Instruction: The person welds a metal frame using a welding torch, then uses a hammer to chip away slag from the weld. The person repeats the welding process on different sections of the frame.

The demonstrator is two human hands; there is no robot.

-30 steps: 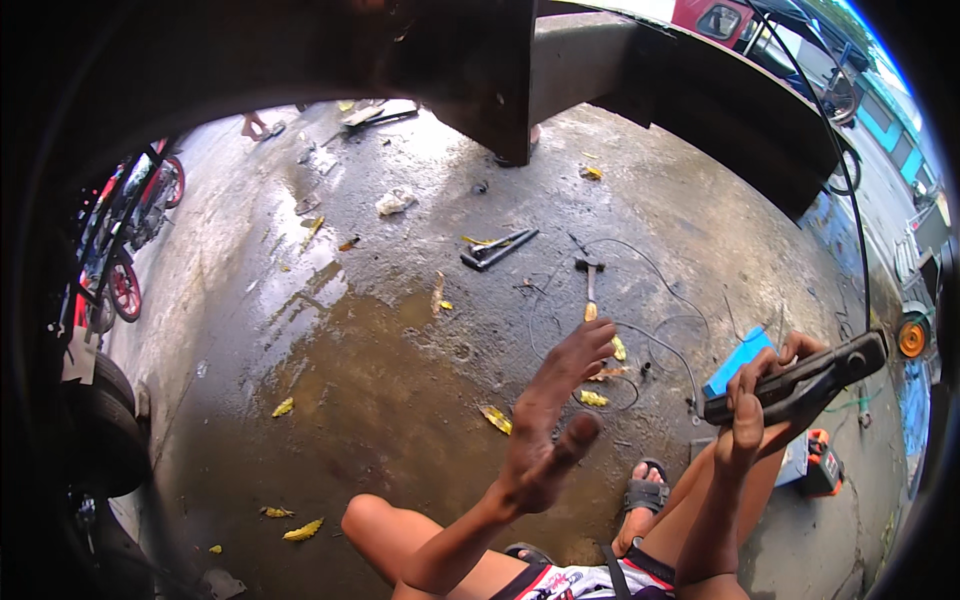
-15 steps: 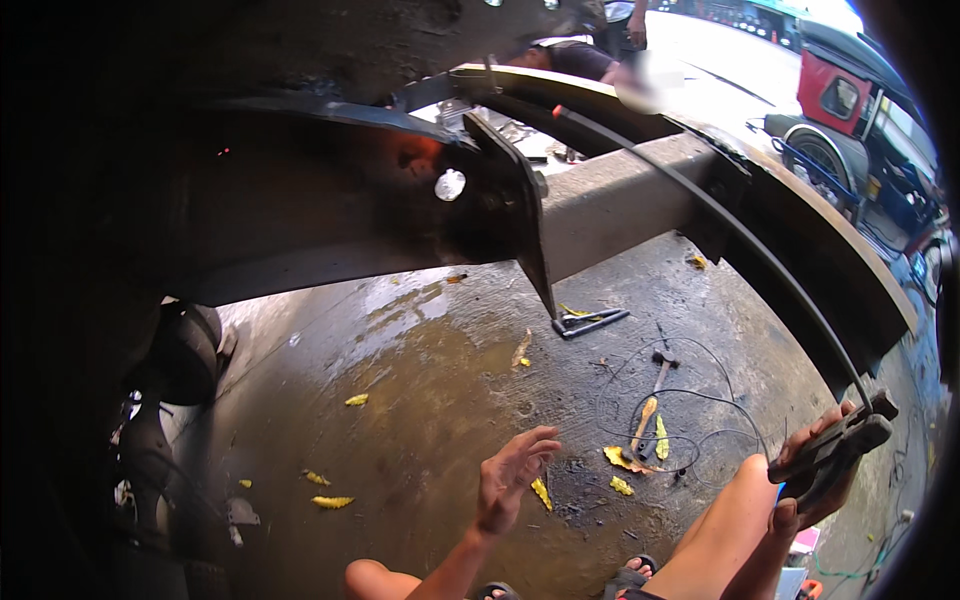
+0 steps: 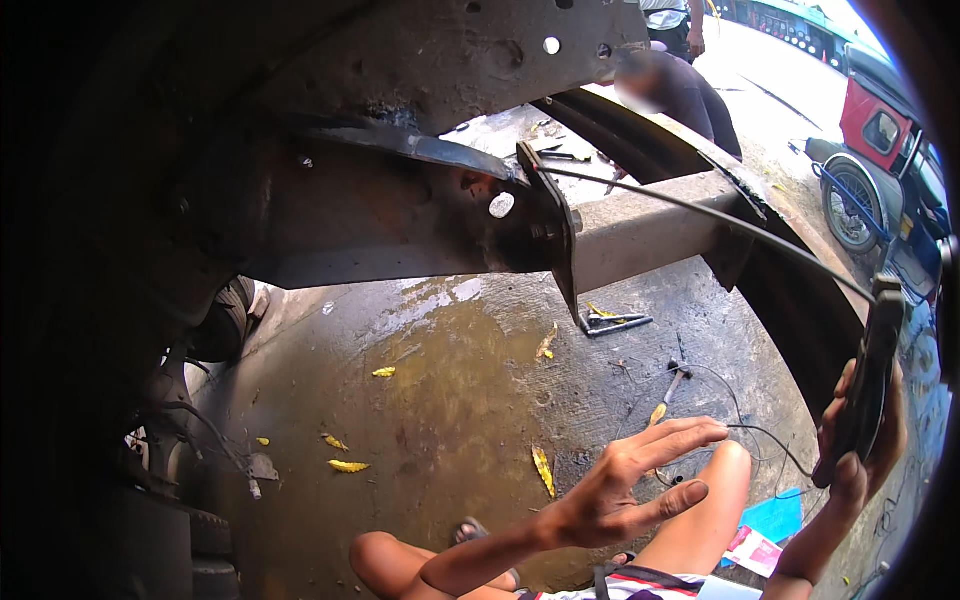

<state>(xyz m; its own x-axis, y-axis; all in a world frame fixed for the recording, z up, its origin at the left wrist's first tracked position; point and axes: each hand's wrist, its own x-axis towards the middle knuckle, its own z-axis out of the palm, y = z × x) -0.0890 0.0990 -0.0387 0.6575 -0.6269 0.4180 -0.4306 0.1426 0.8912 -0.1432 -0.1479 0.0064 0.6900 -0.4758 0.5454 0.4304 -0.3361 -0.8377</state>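
My right hand [image 3: 880, 450] is wrapped round a dark welding electrode holder [image 3: 866, 375]. A long thin welding rod [image 3: 725, 217] is clamped in its jaws and points left. In this view the rod's far tip meets the upper edge of an upright steel plate [image 3: 560, 225]; whether they touch I cannot tell. That plate joins a dark chassis beam [image 3: 400, 235] to a short grey box beam [image 3: 650, 215]. My left hand [image 3: 640, 490] is held in the air above my knee, empty, with thumb and fingers apart.
A hammer [image 3: 674, 385] and black metal bars [image 3: 617, 325] lie on the wet concrete among yellow leaves [image 3: 348, 466]. A thin cable [image 3: 775, 440] runs to the holder. Beyond the curved rail [image 3: 800, 320], a person [image 3: 700, 100] bends low near a red sidecar [image 3: 872, 120].
The rod's tip has swung down and left to the plate's upper edge, and the holder stands more upright. My left hand has moved right. The orange glow on the beam has faded.
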